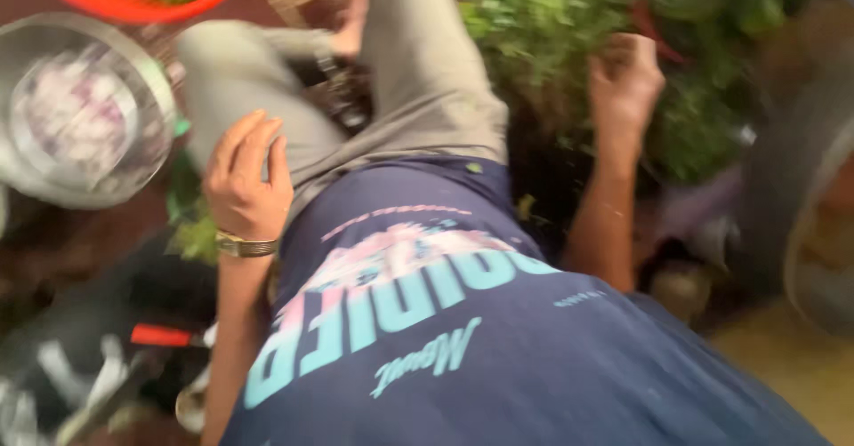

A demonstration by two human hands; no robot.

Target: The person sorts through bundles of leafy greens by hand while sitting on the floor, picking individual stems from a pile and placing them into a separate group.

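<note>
Blurred head view, looking down the person's own torso: a dark blue printed shirt (463,339) fills the lower centre, and legs in grey trousers (418,81) bend away toward 12 o'clock.

Left hand (245,179): at 9 o'clock of the frame centre, resting on the grey thigh, fingers together and lightly curved, holding nothing. A metal wristwatch (245,247) sits at the wrist just below.

Right hand (625,80): at 2 o'clock, fingers curled inward against a heap of green leafy herbs (551,19). Blur hides whether any sprigs are gripped, so the grasp cannot be told.

The herbs spread across the top right, from 12 to 3 o'clock, touching the right hand.

Surroundings: a steel bowl (133,175) with pale purplish chopped pieces lies at 10 o'clock, well apart from the left hand. An orange basin (116,1) of greens shows at 11 o'clock on the frame edge. A red-handled tool (160,335) lies at 8 o'clock, near the left forearm.
</note>
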